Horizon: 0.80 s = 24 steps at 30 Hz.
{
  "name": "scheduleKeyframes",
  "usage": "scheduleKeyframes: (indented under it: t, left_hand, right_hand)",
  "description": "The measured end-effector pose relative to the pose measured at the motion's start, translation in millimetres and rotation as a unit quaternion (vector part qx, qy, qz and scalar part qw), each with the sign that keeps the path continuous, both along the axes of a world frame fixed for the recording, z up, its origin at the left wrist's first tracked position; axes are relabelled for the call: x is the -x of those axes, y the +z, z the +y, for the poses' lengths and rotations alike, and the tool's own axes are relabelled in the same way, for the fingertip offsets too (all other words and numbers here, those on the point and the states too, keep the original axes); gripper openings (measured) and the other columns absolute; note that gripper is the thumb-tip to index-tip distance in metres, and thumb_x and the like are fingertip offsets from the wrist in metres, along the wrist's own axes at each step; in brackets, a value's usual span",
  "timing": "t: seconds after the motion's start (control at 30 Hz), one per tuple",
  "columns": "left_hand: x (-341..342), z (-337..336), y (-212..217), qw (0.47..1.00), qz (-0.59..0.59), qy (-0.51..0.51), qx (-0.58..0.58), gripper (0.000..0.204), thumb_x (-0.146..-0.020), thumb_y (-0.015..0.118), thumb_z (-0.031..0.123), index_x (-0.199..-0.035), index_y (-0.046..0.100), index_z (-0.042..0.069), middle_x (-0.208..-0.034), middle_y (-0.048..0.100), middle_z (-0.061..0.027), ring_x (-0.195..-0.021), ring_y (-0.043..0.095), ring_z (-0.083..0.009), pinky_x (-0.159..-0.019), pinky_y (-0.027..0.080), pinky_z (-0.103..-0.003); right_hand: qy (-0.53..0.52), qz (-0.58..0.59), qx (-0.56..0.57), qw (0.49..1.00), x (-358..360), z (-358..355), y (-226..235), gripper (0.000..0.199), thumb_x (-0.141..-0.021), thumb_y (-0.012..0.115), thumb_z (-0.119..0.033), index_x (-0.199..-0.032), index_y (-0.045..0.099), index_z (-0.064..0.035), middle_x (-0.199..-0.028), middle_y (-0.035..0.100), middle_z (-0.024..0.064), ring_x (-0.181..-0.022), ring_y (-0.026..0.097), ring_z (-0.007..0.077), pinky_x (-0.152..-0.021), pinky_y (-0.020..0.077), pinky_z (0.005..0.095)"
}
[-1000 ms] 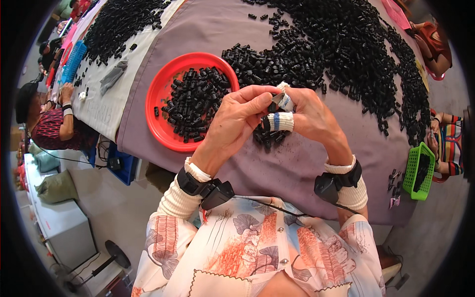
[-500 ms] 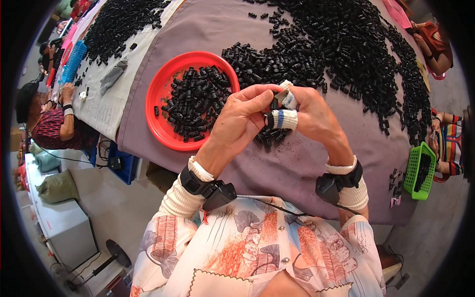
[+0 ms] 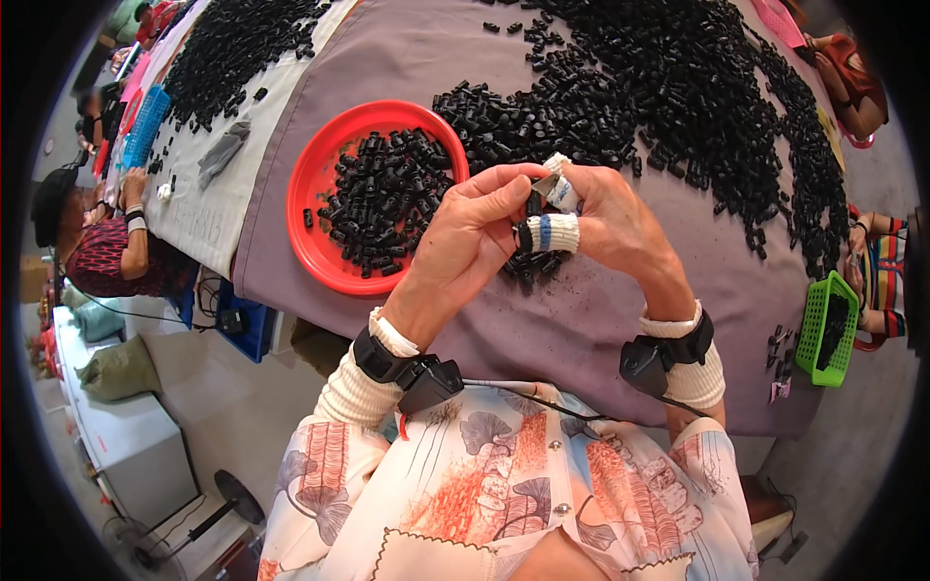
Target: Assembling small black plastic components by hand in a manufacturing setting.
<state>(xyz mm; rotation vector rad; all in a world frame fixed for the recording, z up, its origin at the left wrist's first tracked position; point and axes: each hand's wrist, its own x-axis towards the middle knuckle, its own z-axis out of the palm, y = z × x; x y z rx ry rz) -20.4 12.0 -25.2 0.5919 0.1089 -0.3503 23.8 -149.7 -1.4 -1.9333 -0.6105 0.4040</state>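
Nearest, a cable runs between black devices (image 3: 431, 382) strapped at both wrists, in front of a patterned shirt (image 3: 504, 426). Above the purple-draped surface (image 3: 465, 334), the left hand (image 3: 465, 223) has its fingers pinched shut on a small black part (image 3: 534, 203); the right hand (image 3: 620, 218), two fingers wrapped in white bands, is bent closed around what looks like a thin grey blade (image 3: 545, 183) touching that spot. The hands partly hide a little heap of black parts (image 3: 528, 279) behind them. Just left stands a red basin (image 3: 302, 237) of similar parts; well to the right, a green basket (image 3: 806, 363) sits near a co-worker in stripes (image 3: 883, 281). Beyond the hands spreads a large black pile (image 3: 668, 107). Farther left, a grey bag (image 3: 223, 153), a blue basket (image 3: 145, 126) and another pile (image 3: 237, 63) lie near a seated co-worker (image 3: 107, 257).
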Motion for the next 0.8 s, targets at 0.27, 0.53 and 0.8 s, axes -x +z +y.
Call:
scheduleKeyframes:
  t: [0.27,0.53,0.8]
  left_hand:
    - [-0.3,-2.0,1.5,1.000,0.002,0.012,-0.028,0.021,-0.090,0.053,0.012,-0.104,0.058,-0.002,-0.094,0.061,-0.0071,-0.084,0.059,-0.0120,-0.075,0.050,-0.028]
    - [-1.3,-1.2,1.4,1.000,-0.003,0.004,-0.009,0.021,-0.090,0.052,0.012,-0.105,0.058,-0.002,-0.094,0.061,-0.0073,-0.084,0.059,-0.0123,-0.077,0.050,-0.027]
    - [-0.7,-0.8,0.0,0.999,-0.015,0.014,0.046,0.020,-0.091,0.051,0.011,-0.107,0.057,-0.001,-0.095,0.061,-0.0074,-0.085,0.058,-0.0129,-0.079,0.049,-0.028]
  right_hand:
    - [0.003,-0.033,-0.005,0.999,1.6,0.9,-3.0,0.038,-0.069,0.072,-0.031,-0.075,0.055,0.0024,-0.059,0.052,0.0109,-0.053,0.049,0.0193,-0.052,0.0407,0.0330]
    - [-0.003,-0.043,-0.022,0.999,1.7,0.3,-9.4,0.033,-0.070,0.072,-0.027,-0.077,0.056,0.0012,-0.061,0.052,0.0101,-0.054,0.050,0.0180,-0.052,0.0406,0.0315]
    - [-0.060,0.013,-0.072,0.996,2.8,2.9,-0.2,0.026,-0.064,0.075,-0.018,-0.075,0.057,-0.0027,-0.063,0.053,0.0002,-0.057,0.046,0.0081,-0.050,0.0384,0.0255]
